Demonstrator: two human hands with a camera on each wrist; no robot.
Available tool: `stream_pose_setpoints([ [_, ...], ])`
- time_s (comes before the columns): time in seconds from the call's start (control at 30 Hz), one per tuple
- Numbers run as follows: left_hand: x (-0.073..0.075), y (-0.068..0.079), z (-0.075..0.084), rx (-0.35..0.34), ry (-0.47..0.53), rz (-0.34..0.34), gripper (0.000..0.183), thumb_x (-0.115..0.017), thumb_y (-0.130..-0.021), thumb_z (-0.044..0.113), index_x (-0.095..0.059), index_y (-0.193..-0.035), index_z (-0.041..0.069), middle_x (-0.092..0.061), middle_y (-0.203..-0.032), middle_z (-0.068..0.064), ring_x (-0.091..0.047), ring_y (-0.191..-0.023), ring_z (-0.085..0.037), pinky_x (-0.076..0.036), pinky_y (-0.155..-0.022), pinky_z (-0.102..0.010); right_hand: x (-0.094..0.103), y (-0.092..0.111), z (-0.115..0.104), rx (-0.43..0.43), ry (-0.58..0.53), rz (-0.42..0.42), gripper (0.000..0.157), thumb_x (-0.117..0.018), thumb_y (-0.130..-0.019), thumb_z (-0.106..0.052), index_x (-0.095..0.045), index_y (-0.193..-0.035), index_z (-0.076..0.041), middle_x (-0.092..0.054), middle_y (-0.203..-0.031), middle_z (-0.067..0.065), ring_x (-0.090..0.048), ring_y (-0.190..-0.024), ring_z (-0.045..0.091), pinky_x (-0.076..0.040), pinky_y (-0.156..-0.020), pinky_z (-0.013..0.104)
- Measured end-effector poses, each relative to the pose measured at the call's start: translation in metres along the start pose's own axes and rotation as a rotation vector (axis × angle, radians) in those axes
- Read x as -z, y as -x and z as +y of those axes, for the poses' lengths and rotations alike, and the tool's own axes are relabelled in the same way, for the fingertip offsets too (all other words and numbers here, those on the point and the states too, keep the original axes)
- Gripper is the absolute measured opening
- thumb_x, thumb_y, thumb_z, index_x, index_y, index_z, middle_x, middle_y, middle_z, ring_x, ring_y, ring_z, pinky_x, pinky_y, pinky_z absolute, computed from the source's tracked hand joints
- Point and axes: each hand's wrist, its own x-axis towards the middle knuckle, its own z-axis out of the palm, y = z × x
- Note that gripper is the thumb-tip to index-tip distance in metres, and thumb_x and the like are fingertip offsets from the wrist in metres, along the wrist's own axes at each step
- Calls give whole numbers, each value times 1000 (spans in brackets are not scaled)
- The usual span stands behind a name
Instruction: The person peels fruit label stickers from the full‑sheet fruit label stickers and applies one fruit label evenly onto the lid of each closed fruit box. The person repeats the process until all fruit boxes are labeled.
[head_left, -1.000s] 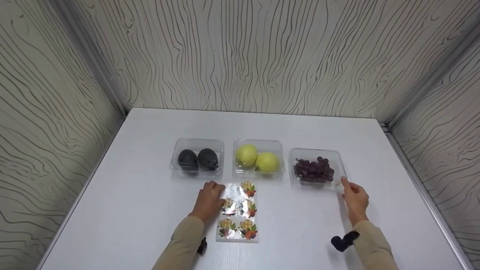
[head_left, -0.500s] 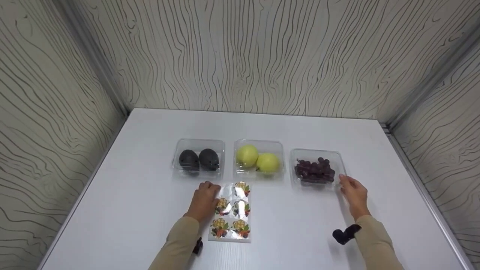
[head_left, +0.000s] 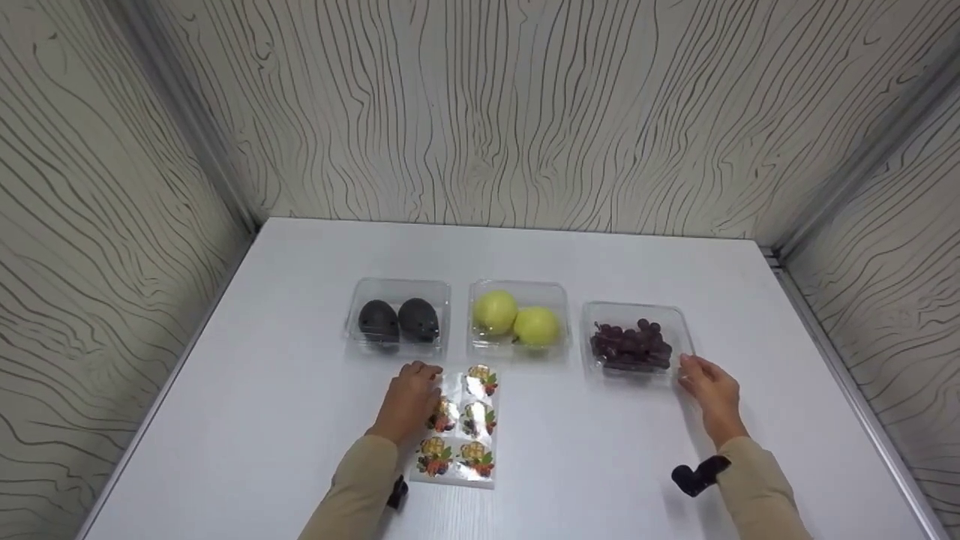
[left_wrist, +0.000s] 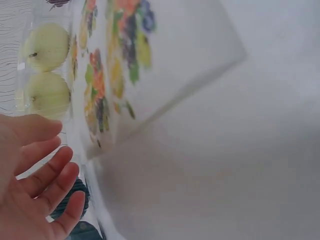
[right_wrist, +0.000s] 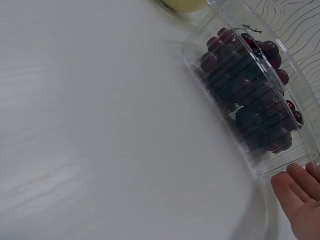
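My left hand (head_left: 409,401) lies along the left side of a glossy sticker sheet (head_left: 474,435) printed with waffles and fruit. Its fingers are loosely bent, fingertips right at the sheet's edge; the left wrist view shows nothing between thumb and fingers (left_wrist: 52,175). At the right, my right hand (head_left: 711,394) touches the near right corner of a clear plastic box (head_left: 671,326) with dark red grapes (head_left: 630,349) inside. Seen from the right wrist, the thumb and straight fingers (right_wrist: 302,180) rest against the box's end wall.
Left of the grapes stands a clear box (head_left: 517,286) with two yellow-green apples (head_left: 495,311). Farther left is another clear box (head_left: 401,286) holding two dark avocados (head_left: 379,321). All sit on a white table (head_left: 570,457), with patterned panels (head_left: 480,112) behind and at both sides.
The sticker sheet has slid left along with my left hand. My right hand has stayed at the grape box, which has shifted very slightly nearer. The other two boxes stand as before.
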Motion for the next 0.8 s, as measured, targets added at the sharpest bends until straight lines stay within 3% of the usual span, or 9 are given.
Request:
stream_pose_setpoints([
  [0.23,-2,-3,16,28,191,-72,28,-60,-92,10,-63,-118,0,-65,-101,-12,-66,-92,-26,-56,-79,-39,6,5,4,-12,-22,-38,81,-59,-91,-45,-28,-147,4,-58,-88,-25,-56,-83,-13,-49,-84,6],
  [0.47,-13,-7,41,25,283,-127,28,-60,-93,12,-62,-120,3,-64,-100,-7,-63,-91,-18,-55,-78,-30,5,3,1,-5,4,-23,74,-56,-93,-48,-37,-142,5,-59,-84,-26,-57,-85,-10,-49,-84,8],
  [0.67,-25,-9,62,-50,348,-117,24,-59,-93,8,-62,-115,-1,-65,-99,-10,-64,-91,-20,-56,-79,-26,5,-1,-3,-6,80,-32,82,-52,-92,-56,-34,-146,3,-57,-87,-28,-52,-85,-14,-43,-80,4],
  [0.8,-31,-9,72,-59,382,-142,26,-59,-93,8,-61,-116,-2,-65,-99,-11,-63,-92,-21,-54,-80,-27,6,-2,-2,-19,81,-65,79,-52,-94,-52,-30,-148,2,-58,-89,-28,-52,-85,-15,-44,-80,4],
])
